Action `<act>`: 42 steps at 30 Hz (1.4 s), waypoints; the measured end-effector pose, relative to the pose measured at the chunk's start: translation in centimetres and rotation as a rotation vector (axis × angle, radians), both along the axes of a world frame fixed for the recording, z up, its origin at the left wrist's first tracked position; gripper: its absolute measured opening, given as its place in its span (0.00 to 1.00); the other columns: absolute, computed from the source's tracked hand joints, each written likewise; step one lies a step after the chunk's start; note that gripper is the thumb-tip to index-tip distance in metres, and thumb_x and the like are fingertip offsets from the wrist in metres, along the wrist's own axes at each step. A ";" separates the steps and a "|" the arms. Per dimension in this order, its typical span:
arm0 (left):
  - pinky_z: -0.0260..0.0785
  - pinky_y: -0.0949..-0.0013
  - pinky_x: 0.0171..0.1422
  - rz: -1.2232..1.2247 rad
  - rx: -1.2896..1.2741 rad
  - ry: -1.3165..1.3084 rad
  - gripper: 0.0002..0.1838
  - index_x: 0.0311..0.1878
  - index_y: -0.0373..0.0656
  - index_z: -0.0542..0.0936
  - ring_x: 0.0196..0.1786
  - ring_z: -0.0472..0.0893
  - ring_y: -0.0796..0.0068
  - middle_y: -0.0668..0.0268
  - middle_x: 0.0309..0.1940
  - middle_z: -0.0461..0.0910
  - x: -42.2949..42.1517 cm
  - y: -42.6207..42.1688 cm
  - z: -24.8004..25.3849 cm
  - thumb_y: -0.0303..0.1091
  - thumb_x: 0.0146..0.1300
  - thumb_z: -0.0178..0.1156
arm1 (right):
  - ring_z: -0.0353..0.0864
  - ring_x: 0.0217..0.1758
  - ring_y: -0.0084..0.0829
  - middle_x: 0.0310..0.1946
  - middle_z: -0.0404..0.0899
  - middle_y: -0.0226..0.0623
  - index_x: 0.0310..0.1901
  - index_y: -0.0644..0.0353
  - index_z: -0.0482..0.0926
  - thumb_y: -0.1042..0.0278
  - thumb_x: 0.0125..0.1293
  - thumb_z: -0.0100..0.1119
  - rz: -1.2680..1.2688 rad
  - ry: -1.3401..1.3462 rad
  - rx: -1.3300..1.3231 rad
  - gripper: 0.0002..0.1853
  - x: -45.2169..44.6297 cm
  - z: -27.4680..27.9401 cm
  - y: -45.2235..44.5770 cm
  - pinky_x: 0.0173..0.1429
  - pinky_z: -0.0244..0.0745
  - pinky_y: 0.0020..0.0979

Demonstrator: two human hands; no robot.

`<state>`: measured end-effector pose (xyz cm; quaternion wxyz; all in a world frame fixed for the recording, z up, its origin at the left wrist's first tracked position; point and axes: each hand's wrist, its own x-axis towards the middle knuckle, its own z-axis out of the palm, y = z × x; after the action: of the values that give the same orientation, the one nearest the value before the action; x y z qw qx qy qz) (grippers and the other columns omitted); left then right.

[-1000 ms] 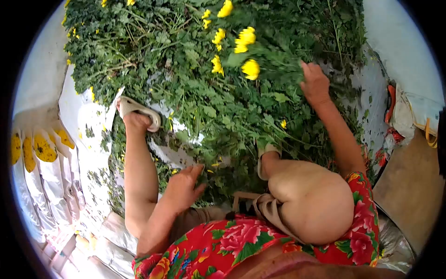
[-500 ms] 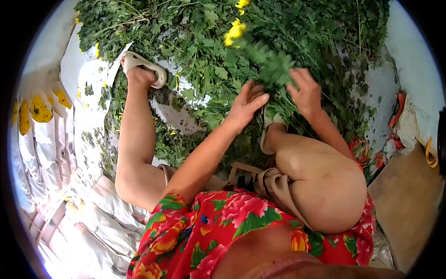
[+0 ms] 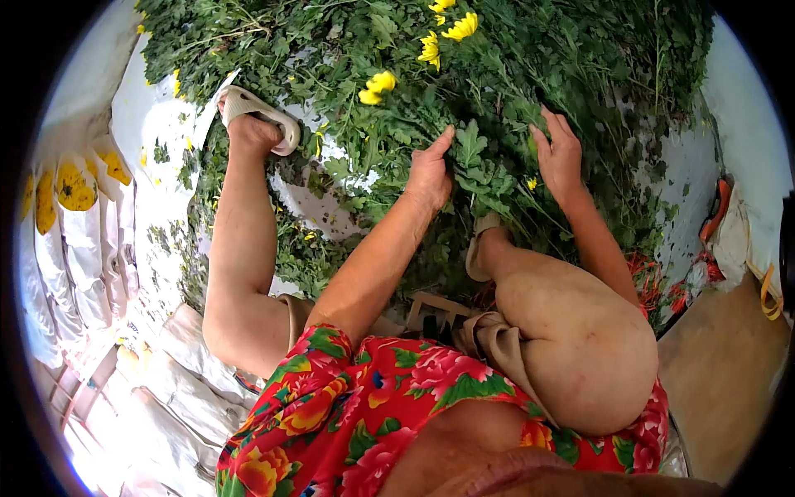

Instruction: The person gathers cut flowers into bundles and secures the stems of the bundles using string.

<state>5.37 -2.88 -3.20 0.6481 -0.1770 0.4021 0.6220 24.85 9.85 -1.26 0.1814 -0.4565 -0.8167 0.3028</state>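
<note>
Head camera view, looking down on a seated person in a red floral garment point(image 3: 397, 385), both bare hands reaching forward over a heap of loose green stems point(image 3: 596, 66) that spreads across the far part of the scene. Between the hands, slightly nearer the left one, leafy sprigs point(image 3: 472, 151) stick up from the greenery. The left hand point(image 3: 431, 176) is against the leaves with its thumb stretched out; its fingers are hidden, so whether it grips a stem is not clear. The right hand point(image 3: 561, 161) has its fingers extended and its thumb spread from them, touching the foliage without a visible grip. Just beyond the left hand are a few yellow flowers point(image 3: 381, 85), with more a little farther off.

At the left edge, white-sleeved bundles point(image 3: 83, 265) lie side by side, yellow showing at their far ends; these look like finished work. Silvery-white packages point(image 3: 186, 364) lie nearer, also on the left. By contrast, the heap is large and unwrapped, so much seems left to handle. How many stems are sorted cannot be judged. On the right lie red strands point(image 3: 642, 273) and a red-handled tool point(image 3: 717, 211), both apart from the hands.
</note>
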 end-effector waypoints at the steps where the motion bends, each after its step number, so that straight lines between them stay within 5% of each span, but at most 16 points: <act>1: 0.70 0.44 0.65 0.066 -0.057 -0.060 0.36 0.70 0.38 0.60 0.64 0.73 0.55 0.52 0.65 0.69 -0.1 0.1 -0.2 0.36 0.65 0.66 | 0.81 0.40 0.45 0.48 0.77 0.46 0.62 0.62 0.73 0.71 0.70 0.57 0.005 0.005 0.001 0.20 -0.4 0.7 -0.8 0.41 0.76 0.40; 5: 0.72 0.50 0.64 0.000 0.105 -0.037 0.27 0.66 0.36 0.65 0.61 0.76 0.57 0.55 0.59 0.74 0.2 0.6 1.7 0.40 0.69 0.60 | 0.80 0.42 0.50 0.47 0.76 0.51 0.60 0.68 0.72 0.79 0.66 0.57 0.018 0.102 -0.241 0.20 -2.9 3.7 -5.0 0.43 0.76 0.40; 9: 0.70 0.54 0.66 0.022 0.296 -0.166 0.24 0.63 0.37 0.70 0.60 0.76 0.60 0.57 0.59 0.76 -0.3 0.4 2.2 0.40 0.70 0.59 | 0.77 0.41 0.57 0.46 0.74 0.52 0.62 0.67 0.69 0.80 0.64 0.58 0.131 0.004 -0.067 0.24 -3.6 3.6 -6.6 0.42 0.76 0.45; 11: 0.73 0.56 0.64 0.023 0.376 -0.252 0.23 0.62 0.36 0.72 0.59 0.78 0.62 0.56 0.58 0.77 -1.1 0.3 2.2 0.37 0.69 0.61 | 0.76 0.40 0.57 0.44 0.73 0.52 0.63 0.65 0.67 0.76 0.64 0.60 0.204 -0.153 -0.037 0.26 -4.0 4.3 -6.8 0.42 0.75 0.47; 15: 0.74 0.56 0.62 -0.147 0.232 0.000 0.21 0.59 0.37 0.76 0.53 0.82 0.62 0.60 0.51 0.82 -2.4 0.9 0.4 0.39 0.68 0.61 | 0.78 0.48 0.48 0.47 0.75 0.48 0.63 0.62 0.69 0.62 0.69 0.57 0.504 -0.309 -0.044 0.24 -5.1 6.6 -4.4 0.49 0.76 0.44; 17: 0.70 0.55 0.67 -0.131 0.143 -0.097 0.21 0.59 0.39 0.77 0.60 0.78 0.61 0.59 0.56 0.80 -2.9 1.3 0.7 0.42 0.70 0.57 | 0.76 0.53 0.43 0.54 0.76 0.45 0.60 0.63 0.74 0.57 0.68 0.59 0.236 -0.037 -0.033 0.24 -4.4 3.6 -1.0 0.57 0.72 0.42; 20: 0.69 0.53 0.68 -0.041 0.236 -0.096 0.22 0.61 0.39 0.76 0.60 0.78 0.59 0.59 0.57 0.80 -2.8 1.5 1.5 0.43 0.70 0.55 | 0.73 0.54 0.48 0.55 0.74 0.46 0.68 0.60 0.66 0.57 0.69 0.59 -0.067 -0.417 0.463 0.29 -2.5 -0.5 4.8 0.62 0.65 0.49; 23: 0.68 0.52 0.68 -0.095 0.251 -0.074 0.23 0.63 0.39 0.73 0.60 0.78 0.58 0.57 0.58 0.79 -3.0 1.6 1.0 0.43 0.72 0.53 | 0.73 0.53 0.48 0.54 0.75 0.43 0.67 0.56 0.67 0.58 0.73 0.55 -0.011 -0.532 0.360 0.25 0.8 -6.3 7.3 0.60 0.66 0.52; 25: 0.68 0.52 0.68 -0.117 0.219 -0.092 0.23 0.65 0.39 0.72 0.60 0.78 0.59 0.56 0.58 0.79 -3.1 1.6 0.2 0.43 0.73 0.51 | 0.76 0.50 0.47 0.52 0.77 0.42 0.64 0.54 0.71 0.59 0.75 0.51 -0.002 -0.306 0.367 0.20 0.6 -4.5 5.7 0.53 0.71 0.51; 28: 0.69 0.53 0.67 -0.076 0.243 -0.112 0.24 0.66 0.39 0.72 0.59 0.79 0.59 0.56 0.58 0.79 -2.9 1.6 0.5 0.43 0.73 0.51 | 0.80 0.41 0.40 0.46 0.79 0.42 0.58 0.59 0.77 0.63 0.75 0.52 -0.075 0.105 0.016 0.16 -1.1 0.1 1.2 0.44 0.76 0.43; 35: 0.71 0.53 0.65 -0.044 0.098 -0.052 0.23 0.61 0.37 0.73 0.56 0.80 0.59 0.57 0.56 0.79 -2.8 1.8 3.6 0.42 0.71 0.57 | 0.76 0.37 0.35 0.40 0.76 0.40 0.57 0.66 0.77 0.72 0.70 0.56 0.006 0.113 -0.148 0.15 -1.6 2.1 -5.2 0.43 0.73 0.35; 42: 0.70 0.53 0.66 0.033 0.275 -0.164 0.23 0.61 0.37 0.73 0.58 0.79 0.58 0.56 0.57 0.79 -2.6 0.8 4.2 0.39 0.68 0.59 | 0.76 0.35 0.39 0.38 0.75 0.42 0.51 0.68 0.78 0.79 0.66 0.57 0.077 0.225 -0.110 0.12 -1.9 2.8 -6.3 0.39 0.72 0.34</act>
<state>2.80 -2.09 1.00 0.6866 -0.1433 0.2560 0.6652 22.99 3.57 1.59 0.2349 -0.3969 -0.7904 0.4032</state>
